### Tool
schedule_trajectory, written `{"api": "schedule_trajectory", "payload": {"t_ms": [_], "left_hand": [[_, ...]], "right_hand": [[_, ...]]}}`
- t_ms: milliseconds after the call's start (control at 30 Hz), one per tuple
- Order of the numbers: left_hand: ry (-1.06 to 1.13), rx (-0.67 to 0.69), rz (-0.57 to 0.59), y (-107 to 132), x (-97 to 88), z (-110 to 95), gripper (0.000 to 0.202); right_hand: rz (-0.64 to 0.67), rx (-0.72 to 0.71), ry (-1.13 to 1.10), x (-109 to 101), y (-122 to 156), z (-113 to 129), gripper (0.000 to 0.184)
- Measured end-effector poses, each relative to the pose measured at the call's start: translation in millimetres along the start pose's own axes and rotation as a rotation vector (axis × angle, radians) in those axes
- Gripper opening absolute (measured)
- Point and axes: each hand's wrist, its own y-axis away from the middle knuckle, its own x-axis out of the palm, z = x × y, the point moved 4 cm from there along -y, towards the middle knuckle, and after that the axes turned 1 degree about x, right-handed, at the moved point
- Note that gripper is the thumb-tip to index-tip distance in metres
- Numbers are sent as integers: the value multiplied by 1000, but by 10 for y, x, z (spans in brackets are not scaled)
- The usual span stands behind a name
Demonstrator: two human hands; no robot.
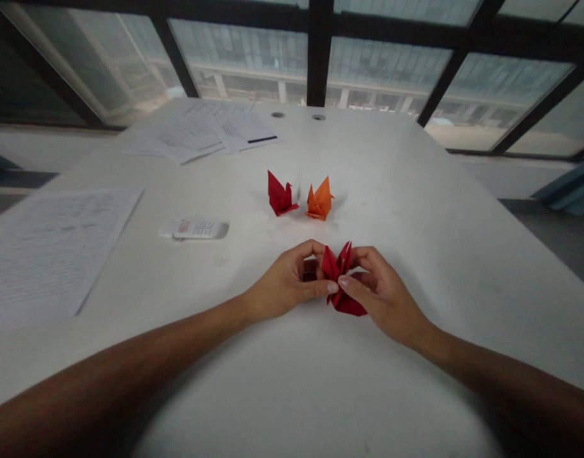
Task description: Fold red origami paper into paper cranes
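Observation:
A red folded-paper crane [350,304] is held between my two hands, just above the white table. My left hand [292,280] pinches its left side, the thumb pressed near the middle fold. From the other side my right hand [382,292] grips it, with the thumb tip close to the left thumb. Two pointed red flaps stick up between the hands, and part of the paper is hidden by the fingers. Beyond the hands stand a finished-looking red paper crane [278,196] and an orange paper crane [320,200], side by side and apart.
On the white table [282,394], a white remote-like device [194,229] lies left of the cranes. A printed sheet stack [48,254] covers the left edge, and more loose papers [201,130] spread at the far left. Dark-framed windows [318,57] rise behind the table.

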Motion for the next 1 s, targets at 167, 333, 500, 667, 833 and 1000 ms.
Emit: {"api": "schedule_trajectory", "payload": {"t_ms": [167, 333, 500, 667, 833, 1000], "left_hand": [[-112, 8, -34, 12, -28, -28, 34], [-107, 73, -48, 5, -23, -89, 28], [-120, 130, -54, 25, -4, -125, 25], [-383, 370, -34, 104, 36, -215, 14], [-703, 597, 10, 177, 83, -244, 11], [-843, 521, 28, 178, 117, -235, 8]], "right_hand": [[-8, 27, 11, -10, -11, 26, 29], [0, 62, -30, -53, -39, 20, 25], [-75, 43, -26, -152, -108, 29, 21], [-197, -18, -38, -300, -218, 61, 16], [-310, -91, -257, -414, -317, 40, 10], [-406, -122, -362, -434, -326, 51, 8]]}}
